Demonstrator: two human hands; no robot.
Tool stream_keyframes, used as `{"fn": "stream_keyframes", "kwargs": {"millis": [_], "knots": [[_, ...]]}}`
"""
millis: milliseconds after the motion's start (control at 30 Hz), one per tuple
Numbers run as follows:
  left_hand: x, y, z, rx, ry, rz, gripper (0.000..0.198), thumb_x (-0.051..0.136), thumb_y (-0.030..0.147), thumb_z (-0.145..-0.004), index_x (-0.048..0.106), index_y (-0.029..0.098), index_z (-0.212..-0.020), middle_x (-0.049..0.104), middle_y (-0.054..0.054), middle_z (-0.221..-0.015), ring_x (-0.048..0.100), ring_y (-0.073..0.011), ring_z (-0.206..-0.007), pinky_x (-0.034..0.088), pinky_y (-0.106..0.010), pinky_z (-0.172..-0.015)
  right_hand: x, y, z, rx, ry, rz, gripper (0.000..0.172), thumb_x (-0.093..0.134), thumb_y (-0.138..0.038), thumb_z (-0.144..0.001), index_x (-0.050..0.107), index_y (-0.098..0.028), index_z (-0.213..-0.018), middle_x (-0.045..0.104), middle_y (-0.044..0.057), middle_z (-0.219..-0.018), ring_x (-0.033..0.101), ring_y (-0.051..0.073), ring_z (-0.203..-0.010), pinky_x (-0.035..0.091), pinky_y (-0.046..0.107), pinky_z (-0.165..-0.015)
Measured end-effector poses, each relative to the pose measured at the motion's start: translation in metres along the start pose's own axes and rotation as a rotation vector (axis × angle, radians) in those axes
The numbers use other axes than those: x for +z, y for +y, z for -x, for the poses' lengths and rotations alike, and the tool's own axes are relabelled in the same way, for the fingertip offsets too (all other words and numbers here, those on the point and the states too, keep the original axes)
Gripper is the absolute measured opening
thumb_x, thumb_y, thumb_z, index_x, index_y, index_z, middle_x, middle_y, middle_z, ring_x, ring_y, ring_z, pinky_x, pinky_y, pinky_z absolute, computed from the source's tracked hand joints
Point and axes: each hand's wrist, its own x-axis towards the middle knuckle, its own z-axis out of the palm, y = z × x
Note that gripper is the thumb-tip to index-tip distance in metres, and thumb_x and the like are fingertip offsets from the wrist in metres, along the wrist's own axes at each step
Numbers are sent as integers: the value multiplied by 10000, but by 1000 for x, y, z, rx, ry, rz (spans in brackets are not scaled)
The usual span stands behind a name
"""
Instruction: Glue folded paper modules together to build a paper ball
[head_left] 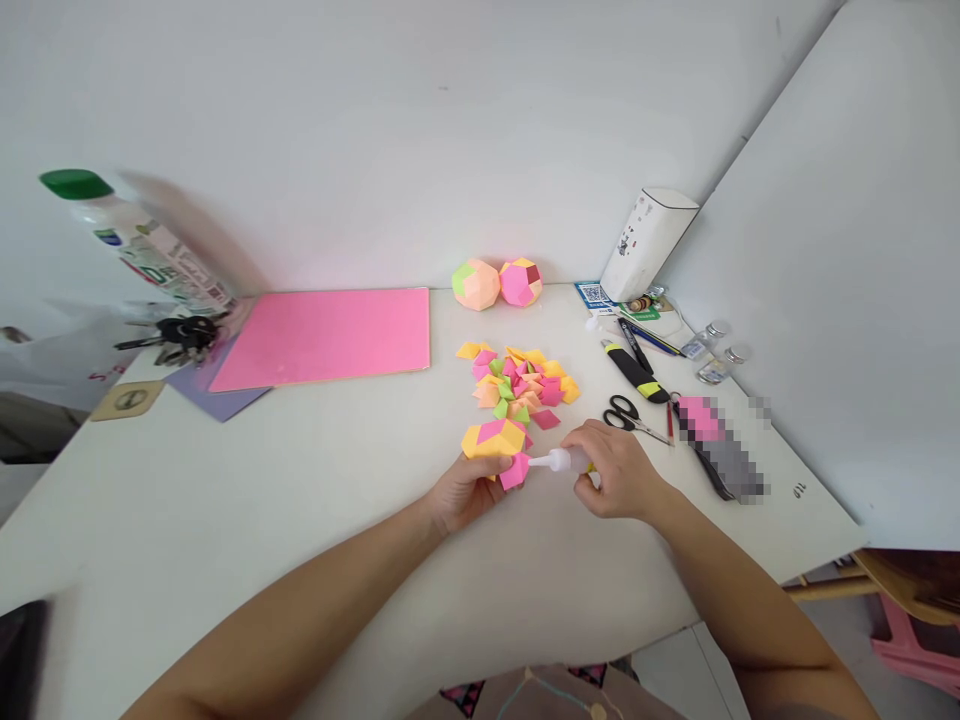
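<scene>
My left hand (465, 492) is closed around a partly built folded-paper ball (491, 438) of yellow and pink pieces, held above the table. A pink paper piece (514, 471) shows at its lower right, beside my thumb. My right hand (619, 468) grips a small glue bottle (562, 459) with a white nozzle, lying sideways. The nozzle's tip points left and meets or nearly meets the pink piece; I cannot tell which. Just beyond my hands lies a heap of folded paper pieces (517, 380) in pink, yellow, green and peach.
Two finished paper balls (476, 285) stand against the wall. Pink paper sheets (330, 335) lie at the left, near keys (187, 335) and a white bottle (157, 240). To the right are scissors (626, 414), a yellow-black cutter (636, 372), small glass jars (724, 365) and a white box (649, 240).
</scene>
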Motion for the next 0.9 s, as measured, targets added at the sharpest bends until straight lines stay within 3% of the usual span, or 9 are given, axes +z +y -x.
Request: {"fn": "stream_keyframes", "kwargs": {"millis": [267,500,600,700,800,900], "knots": [[-3,-1,-1,18,-33,21,157,709,117,-650,637,117,-789,609,-8,-652,564,-113,-615,474,-250,-627,4,-1,1,-5,-25,-12,393,430,-71,-550,506,-175,-920,627,50,-802,519,178,-660,376,278,-541],[-2,0,0,-9,-32,26,158,705,149,-661,639,123,-801,601,-13,-651,569,-131,-627,480,-281,-650,6,-4,2,-21,-79,-228,404,455,-50,-570,483,-207,-941,622,38,-844,556,182,-707,445,322,-640],[-4,0,-1,8,-61,9,188,714,153,-649,641,119,-820,601,-21,-661,558,-124,-619,476,-269,-626,6,-1,2,148,6,-308,393,499,-58,-653,458,-221,-1008,627,69,-997,593,218,-914,466,382,-793],[-6,1,-3,55,-79,10,178,708,149,-661,632,126,-819,595,-19,-686,546,-116,-624,470,-258,-600,13,10,2,435,136,-395,376,565,-150,-734,404,-229,-1065,587,113,-1153,563,239,-1081,444,431,-903],[-7,1,-5,88,-84,27,161,692,145,-683,616,146,-824,576,-10,-680,539,-120,-637,467,-260,-587,27,29,0,675,307,-555,420,627,-272,-726,331,-235,-1022,606,118,-1123,593,233,-1048,463,445,-896],[-6,0,-5,103,-81,34,166,685,138,-690,608,161,-836,562,1,-674,531,-119,-637,464,-260,-576,40,46,-2,795,376,-650,447,660,-326,-684,318,-239,-959,609,111,-1108,610,229,-1015,485,439,-867]]}}
